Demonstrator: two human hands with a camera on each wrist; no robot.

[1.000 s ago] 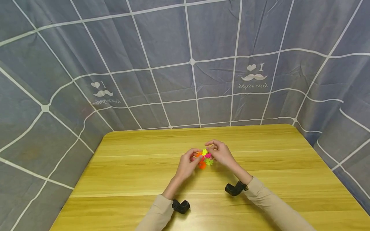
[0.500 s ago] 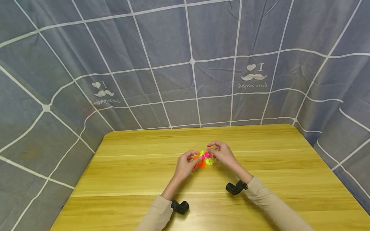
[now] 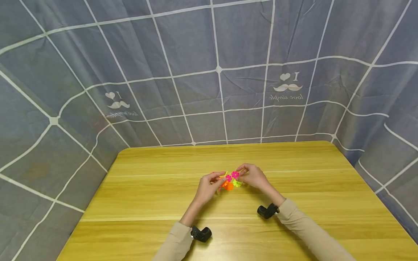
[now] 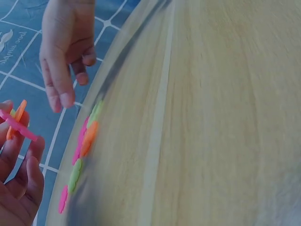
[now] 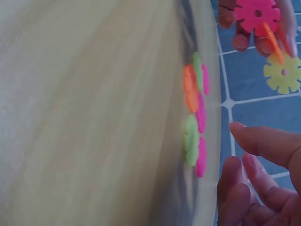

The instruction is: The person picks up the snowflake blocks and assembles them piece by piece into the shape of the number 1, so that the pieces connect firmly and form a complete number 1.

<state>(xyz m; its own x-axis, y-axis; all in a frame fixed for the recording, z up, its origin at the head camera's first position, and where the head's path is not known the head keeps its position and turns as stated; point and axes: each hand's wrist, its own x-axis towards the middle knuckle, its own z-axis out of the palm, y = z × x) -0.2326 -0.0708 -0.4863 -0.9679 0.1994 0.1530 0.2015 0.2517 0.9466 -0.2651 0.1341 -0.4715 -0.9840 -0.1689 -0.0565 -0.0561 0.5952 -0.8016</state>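
Observation:
My left hand (image 3: pixel 206 187) pinches a small joined cluster of notched, flower-shaped plastic discs. In the right wrist view this cluster shows a pink disc (image 5: pixel 258 15), an orange disc (image 5: pixel 272 41) slotted in edge-on, and a yellow disc (image 5: pixel 284 74) at the end. To the right, my right hand (image 3: pixel 254 177) hovers over loose discs with bent, parted fingers and nothing between them. Those loose discs lie on the table, among them an orange disc (image 5: pixel 190 88), a light green disc (image 5: pixel 191 141) and a pink disc (image 5: pixel 201 157).
The wooden table (image 3: pixel 156 203) reaches out on all sides of the hands. A grey-blue curtain (image 3: pixel 196 90) with white lines hangs behind and beside it. A black wrist camera (image 3: pixel 201 234) sits on the left wrist, another black camera (image 3: pixel 267 211) on the right.
The right hand has come off the yellow disc and dropped slightly toward the loose discs. The left hand has drawn the cluster a little left and turned it, so the yellow disc now shows edge-on.

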